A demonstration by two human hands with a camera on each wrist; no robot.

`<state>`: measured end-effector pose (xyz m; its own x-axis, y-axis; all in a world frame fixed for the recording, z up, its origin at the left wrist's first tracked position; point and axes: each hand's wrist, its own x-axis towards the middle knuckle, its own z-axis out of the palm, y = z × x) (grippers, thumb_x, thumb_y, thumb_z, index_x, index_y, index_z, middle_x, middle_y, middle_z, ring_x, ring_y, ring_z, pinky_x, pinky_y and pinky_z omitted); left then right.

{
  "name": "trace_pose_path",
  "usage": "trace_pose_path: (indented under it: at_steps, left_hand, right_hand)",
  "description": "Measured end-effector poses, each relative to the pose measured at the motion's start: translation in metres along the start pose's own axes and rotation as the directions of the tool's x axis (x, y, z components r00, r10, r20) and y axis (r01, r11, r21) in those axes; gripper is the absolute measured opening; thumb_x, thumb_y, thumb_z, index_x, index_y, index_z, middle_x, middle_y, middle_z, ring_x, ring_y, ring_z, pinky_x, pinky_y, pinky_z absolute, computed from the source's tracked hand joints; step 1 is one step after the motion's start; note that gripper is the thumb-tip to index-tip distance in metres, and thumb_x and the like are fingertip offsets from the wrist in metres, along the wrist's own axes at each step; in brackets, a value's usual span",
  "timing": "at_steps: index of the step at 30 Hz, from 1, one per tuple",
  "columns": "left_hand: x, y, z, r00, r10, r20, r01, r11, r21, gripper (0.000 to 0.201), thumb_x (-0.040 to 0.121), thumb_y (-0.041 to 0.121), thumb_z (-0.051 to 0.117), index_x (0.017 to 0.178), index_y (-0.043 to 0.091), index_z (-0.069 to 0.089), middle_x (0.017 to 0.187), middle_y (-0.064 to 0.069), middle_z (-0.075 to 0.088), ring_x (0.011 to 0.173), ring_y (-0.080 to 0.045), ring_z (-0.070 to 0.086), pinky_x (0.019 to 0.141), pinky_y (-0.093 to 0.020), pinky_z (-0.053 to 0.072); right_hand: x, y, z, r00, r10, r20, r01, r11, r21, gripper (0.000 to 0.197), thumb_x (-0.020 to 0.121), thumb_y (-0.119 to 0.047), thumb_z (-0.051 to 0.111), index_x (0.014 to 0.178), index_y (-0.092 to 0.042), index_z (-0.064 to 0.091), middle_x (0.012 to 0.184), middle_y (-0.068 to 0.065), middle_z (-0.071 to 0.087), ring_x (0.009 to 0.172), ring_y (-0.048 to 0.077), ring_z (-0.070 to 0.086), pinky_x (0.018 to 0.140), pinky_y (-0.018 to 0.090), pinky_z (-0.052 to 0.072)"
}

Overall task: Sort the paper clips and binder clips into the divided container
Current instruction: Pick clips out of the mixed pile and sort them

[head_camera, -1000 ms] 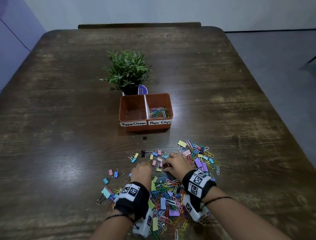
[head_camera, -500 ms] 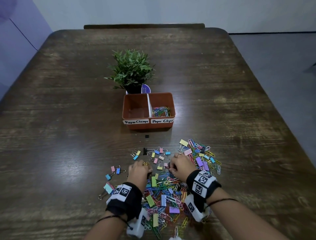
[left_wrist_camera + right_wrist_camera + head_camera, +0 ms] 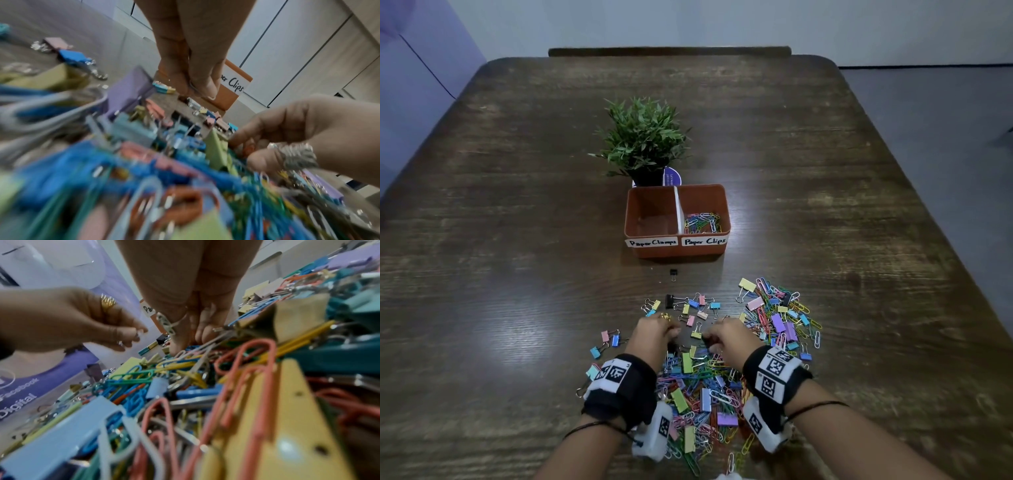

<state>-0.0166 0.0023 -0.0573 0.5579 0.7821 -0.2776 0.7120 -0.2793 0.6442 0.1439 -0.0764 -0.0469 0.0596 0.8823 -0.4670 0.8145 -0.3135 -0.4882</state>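
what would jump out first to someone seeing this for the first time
The bright heap of coloured paper clips and binder clips on the near part of the dark wooden table, with both hands, left hand and right hand, picking at its far edge. Behind it stands an orange divided container labelled "Paper Clamps" and "Paper Clips", only the right side holding clips, and a small green potted plant just beyond.
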Motion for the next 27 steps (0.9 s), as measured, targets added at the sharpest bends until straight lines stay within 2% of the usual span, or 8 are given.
trace_pose_path:
  at_steps: [5, 9, 12, 16, 19, 21, 23, 27]
  left_hand:
    - [0.025, 0.033, -0.035, 0.986, 0.068, -0.149, -0.08, 0.994, -0.074, 0.013, 0.087, 0.001, 0.059, 0.095, 0.007, 0.067, 0.086, 0.008, 0.06, 0.074, -0.002, 0.058, 0.065, -0.008, 0.05]
    - [0.059, 0.063, -0.062, 0.892, 0.308, -0.332, -0.325, 0.946, 0.004, 0.01, 0.078, 0.004, 0.07, 0.087, -0.001, 0.071, 0.089, -0.01, 0.068, 0.08, -0.017, 0.064, 0.079, -0.027, 0.054]
    - [0.083, 0.08, -0.072, 0.827, 0.382, -0.413, -0.405, 0.914, 0.036, 0.007, 0.08, 0.002, 0.068, 0.085, -0.001, 0.071, 0.088, -0.009, 0.067, 0.081, -0.013, 0.062, 0.08, -0.02, 0.05]
    - [0.113, 0.093, -0.075, 0.771, 0.427, -0.473, -0.455, 0.889, 0.061, 0.011, 0.078, -0.01, 0.063, 0.086, -0.004, 0.07, 0.089, -0.011, 0.067, 0.082, -0.012, 0.061, 0.082, -0.017, 0.047]
    - [0.128, 0.093, -0.072, 0.785, 0.422, -0.454, -0.441, 0.895, 0.07, 0.017, 0.08, -0.01, 0.061, 0.094, -0.006, 0.07, 0.094, -0.015, 0.068, 0.088, -0.023, 0.066, 0.085, -0.02, 0.047]
    - [0.134, 0.093, -0.069, 0.861, 0.39, -0.328, -0.359, 0.921, 0.153, 0.031, 0.087, -0.006, 0.053, 0.116, 0.0, 0.063, 0.102, -0.019, 0.067, 0.096, -0.031, 0.065, 0.088, -0.025, 0.047]
    - [0.13, 0.095, -0.065, 0.944, 0.304, -0.125, -0.244, 0.903, 0.354, 0.048, 0.094, -0.003, 0.04, 0.139, 0.015, 0.042, 0.107, -0.021, 0.064, 0.102, -0.035, 0.06, 0.09, -0.034, 0.044]
    - [0.11, 0.082, -0.057, 0.939, 0.344, 0.002, -0.323, 0.88, 0.348, 0.075, 0.086, -0.016, 0.034, 0.147, 0.024, 0.018, 0.15, -0.008, 0.032, 0.141, -0.024, 0.023, 0.116, -0.038, 0.017]
  right_hand:
    - [0.0, -0.007, 0.003, 0.999, -0.019, 0.03, 0.024, 0.985, -0.173, 0.033, 0.089, -0.011, 0.055, 0.122, -0.009, 0.053, 0.124, 0.012, 0.05, 0.115, 0.03, 0.049, 0.098, 0.038, 0.043]
    - [0.0, -0.009, 0.005, 0.998, -0.006, 0.066, 0.012, 0.995, -0.101, 0.023, 0.089, -0.004, 0.048, 0.108, -0.002, 0.06, 0.104, 0.014, 0.055, 0.104, 0.036, 0.055, 0.09, 0.04, 0.048]
    - [0.0, -0.005, 0.007, 0.999, 0.015, 0.037, -0.015, 1.0, -0.009, 0.022, 0.087, 0.003, 0.045, 0.104, 0.003, 0.06, 0.102, 0.02, 0.056, 0.098, 0.036, 0.057, 0.087, 0.04, 0.048]
    - [-0.002, 0.0, 0.006, 0.995, 0.102, 0.01, -0.102, 0.973, 0.205, 0.021, 0.085, 0.004, 0.045, 0.098, 0.003, 0.061, 0.087, 0.007, 0.054, 0.081, 0.021, 0.053, 0.083, 0.034, 0.049]
    - [0.0, 0.004, 0.003, 0.994, 0.113, 0.002, -0.112, 0.977, 0.181, 0.025, 0.086, 0.006, 0.046, 0.104, 0.0, 0.063, 0.096, 0.008, 0.059, 0.083, 0.021, 0.057, 0.083, 0.028, 0.049]
    - [-0.002, 0.007, -0.001, 0.99, 0.138, 0.003, -0.136, 0.969, 0.206, 0.026, 0.088, 0.004, 0.047, 0.109, -0.001, 0.062, 0.097, 0.008, 0.061, 0.077, 0.014, 0.056, 0.075, 0.02, 0.048]
    - [-0.003, 0.012, -0.005, 0.992, 0.112, -0.056, -0.1, 0.976, 0.192, 0.025, 0.089, 0.002, 0.048, 0.108, -0.001, 0.063, 0.105, 0.012, 0.06, 0.086, 0.018, 0.057, 0.077, 0.021, 0.044]
    - [-0.007, 0.014, -0.021, 0.967, 0.109, -0.228, -0.045, 0.962, 0.271, 0.017, 0.087, 0.001, 0.055, 0.098, -0.003, 0.068, 0.101, 0.006, 0.059, 0.09, 0.013, 0.049, 0.087, 0.023, 0.042]
